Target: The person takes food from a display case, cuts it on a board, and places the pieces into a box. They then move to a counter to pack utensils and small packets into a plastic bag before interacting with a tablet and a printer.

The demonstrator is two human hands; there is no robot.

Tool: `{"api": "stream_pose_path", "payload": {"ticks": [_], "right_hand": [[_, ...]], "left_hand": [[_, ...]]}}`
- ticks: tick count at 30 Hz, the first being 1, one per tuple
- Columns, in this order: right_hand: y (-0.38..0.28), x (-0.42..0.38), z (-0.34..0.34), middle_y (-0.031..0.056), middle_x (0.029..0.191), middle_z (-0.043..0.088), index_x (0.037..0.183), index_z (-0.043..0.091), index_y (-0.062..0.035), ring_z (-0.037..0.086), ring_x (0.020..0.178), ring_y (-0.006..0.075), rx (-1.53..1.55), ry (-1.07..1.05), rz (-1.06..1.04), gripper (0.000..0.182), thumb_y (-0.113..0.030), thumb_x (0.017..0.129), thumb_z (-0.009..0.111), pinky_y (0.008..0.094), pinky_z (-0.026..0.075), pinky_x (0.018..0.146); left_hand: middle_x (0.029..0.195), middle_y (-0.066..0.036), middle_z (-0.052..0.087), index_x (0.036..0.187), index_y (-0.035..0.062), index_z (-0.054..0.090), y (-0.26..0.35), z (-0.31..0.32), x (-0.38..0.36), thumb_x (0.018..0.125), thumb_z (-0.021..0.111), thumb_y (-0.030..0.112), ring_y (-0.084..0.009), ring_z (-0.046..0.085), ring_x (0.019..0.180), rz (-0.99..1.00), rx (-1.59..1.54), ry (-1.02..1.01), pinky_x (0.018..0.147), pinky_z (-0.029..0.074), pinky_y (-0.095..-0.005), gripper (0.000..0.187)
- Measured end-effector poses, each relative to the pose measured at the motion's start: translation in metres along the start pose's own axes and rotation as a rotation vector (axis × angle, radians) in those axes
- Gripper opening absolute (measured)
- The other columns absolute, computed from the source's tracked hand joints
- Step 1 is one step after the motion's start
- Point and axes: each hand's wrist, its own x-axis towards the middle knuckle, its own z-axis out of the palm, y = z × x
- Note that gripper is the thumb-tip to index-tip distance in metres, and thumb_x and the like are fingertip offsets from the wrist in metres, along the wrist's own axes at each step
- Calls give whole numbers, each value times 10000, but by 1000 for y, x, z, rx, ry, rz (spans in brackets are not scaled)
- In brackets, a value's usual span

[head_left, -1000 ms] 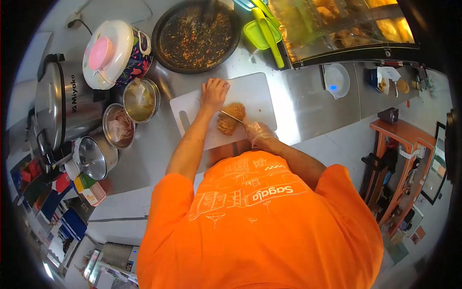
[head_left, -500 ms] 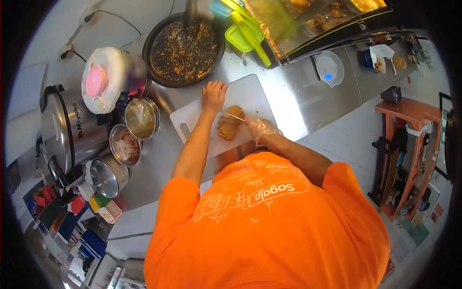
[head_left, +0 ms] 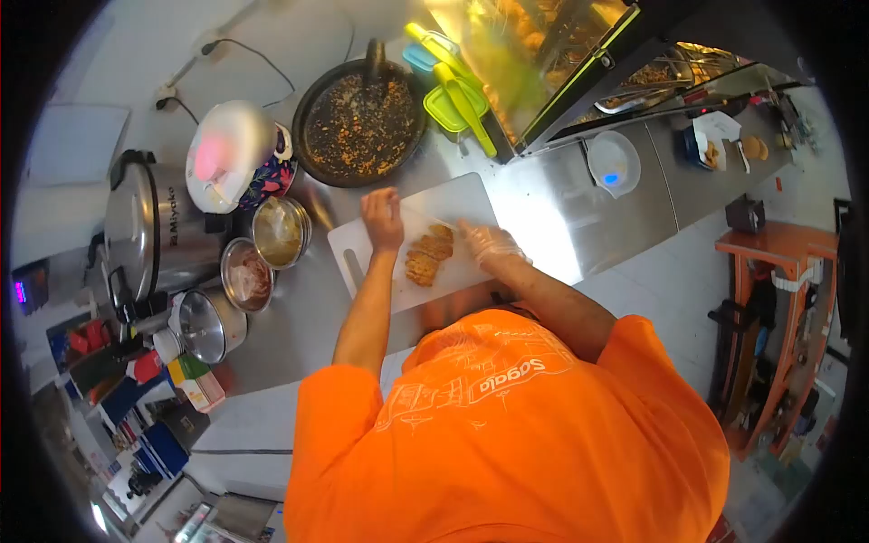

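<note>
I stand at a steel counter (head_left: 561, 208), seen from above, in an orange shirt (head_left: 507, 434). A white board (head_left: 362, 249) lies in front of me, and on it sits a piece of fried chicken (head_left: 428, 255), golden and already cut into strips. My left hand (head_left: 382, 220) rests on the board just left of the chicken; it looks closed, perhaps around a knife handle, though the blur keeps me from telling for sure, and I cannot make out a blade here. My right hand (head_left: 489, 244), in a clear glove, touches the right side of the chicken, fingers curled against it to steady it. Behind the board sits a wide dark pan (head_left: 362, 113) of crumbs; to the left are a rice cooker (head_left: 237, 154), a tall steel pot (head_left: 149, 231) and small steel bowls (head_left: 281, 233). Green tongs (head_left: 464, 101) lie by a glass case (head_left: 525, 45) of fried food. As I judge it, the risk is to my gloved fingers: they sit close against the meat, and a slip on the greasy crust could bring an edge into them. The strips could also slide apart, or off the near edge of the board.
</note>
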Motion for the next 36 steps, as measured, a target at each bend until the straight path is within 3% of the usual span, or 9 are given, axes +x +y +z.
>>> {"api": "stream_pose_path", "payload": {"ticks": [3, 5, 7, 9, 12, 17, 20, 29, 36], "right_hand": [[40, 36, 11, 203, 1226, 595, 1336, 510, -174, 571, 1184, 403, -95, 179, -99, 396, -187, 940, 505, 491, 508, 942], [33, 17, -27, 199, 1378, 505, 1399, 469, -148, 443, 1331, 406, -209, 70, -217, 504, -224, 913, 575, 524, 430, 1043], [24, 23, -19, 199, 1538, 332, 1476, 401, -139, 257, 1448, 408, -338, 82, -162, 643, -278, 891, 630, 590, 262, 1141], [6, -3, -21, 160, 1616, 183, 1522, 347, -200, 103, 1492, 411, -311, 288, -383, 680, -354, 910, 603, 637, 79, 1168], [-84, -73, -19, 115, 1577, 289, 1500, 383, -272, 120, 1484, 410, -348, 418, -714, 640, -389, 901, 578, 631, 45, 1169], [-220, -188, 35, 80, 1603, 218, 1515, 323, -355, 61, 1492, 403, -297, 639, -1339, 751, -464, 847, 647, 670, 16, 1147], [-288, -251, 73, 69, 1611, 187, 1515, 310, -374, 33, 1491, 416, -259, 663, -1512, 761, -482, 845, 654, 671, 25, 1145], [-452, -384, 204, 120, 1544, 285, 1487, 379, -281, 150, 1450, 430, 83, 397, -1721, 832, -617, 784, 672, 673, 73, 1132], [-568, -389, 274, 122, 1459, 398, 1400, 473, -224, 280, 1402, 378, 63, 289, -1647, 784, -651, 772, 669, 604, 149, 1144]], "left_hand": [[963, -147, 623, 971, 23, 620, 4, -53, -65, 947, 555, 143, -358, 542, 950, -119, 130, 103, 887, 408, -444, 139], [928, -149, 606, 977, 15, 611, 5, -84, -129, 961, 547, 144, -345, 535, 915, -304, 166, 115, 857, 411, -445, 146], [906, -132, 595, 994, 12, 601, 9, -117, -192, 980, 533, 155, -297, 538, 863, -440, 193, 190, 801, 429, -412, 160], [872, -98, 589, 1038, 11, 588, 45, -143, -240, 992, 528, 161, -216, 553, 793, -622, 115, 271, 711, 454, -348, 168], [804, -56, 585, 1097, 11, 572, 82, -177, -276, 984, 550, 148, -141, 566, 710, -697, -34, 424, 634, 461, -283, 179], [742, -48, 585, 1124, -1, 554, 139, -245, -317, 988, 533, 122, -119, 570, 677, -634, -73, 734, 659, 465, -272, 184], [750, -56, 596, 1058, 0, 587, 149, -303, -369, 953, 581, 98, -126, 576, 687, -537, -7, 898, 665, 473, -289, 144], [713, -9, 586, 832, 91, 631, 200, -514, -416, 692, 834, 163, -216, 564, 659, -411, 596, 577, 643, 405, -348, 257], [726, 4, 585, 799, 110, 622, 113, -590, -422, 728, 821, 170, -186, 561, 662, -318, 629, 631, 639, 384, -341, 219]]}}
